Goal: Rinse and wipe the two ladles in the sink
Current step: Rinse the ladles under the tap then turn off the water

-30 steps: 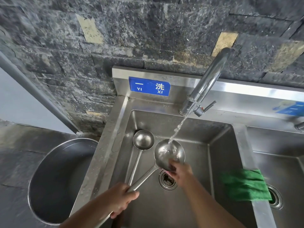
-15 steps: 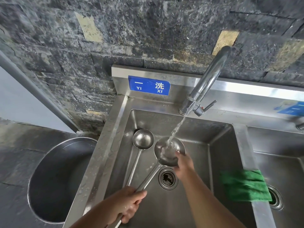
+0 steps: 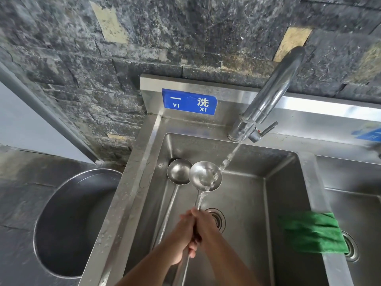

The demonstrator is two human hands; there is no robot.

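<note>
Two steel ladles are in the left basin of the sink (image 3: 255,203). One ladle (image 3: 205,176) is held up with its bowl under the running water from the faucet (image 3: 270,100). My left hand (image 3: 183,236) grips its long handle, and my right hand (image 3: 203,226) is wrapped round the same handle right beside it. The other ladle (image 3: 178,171) lies along the basin's left side, its bowl in the back left corner.
A green cloth (image 3: 311,232) lies over the divider between the two basins. The drain (image 3: 216,219) sits under my hands. A large round metal pot (image 3: 68,223) stands left of the sink. A dark stone wall rises behind.
My right hand left the ladle's bowl and slid down onto the handle beside my left hand. The ladle's bowl shifted left, so the water now hits its right rim.
</note>
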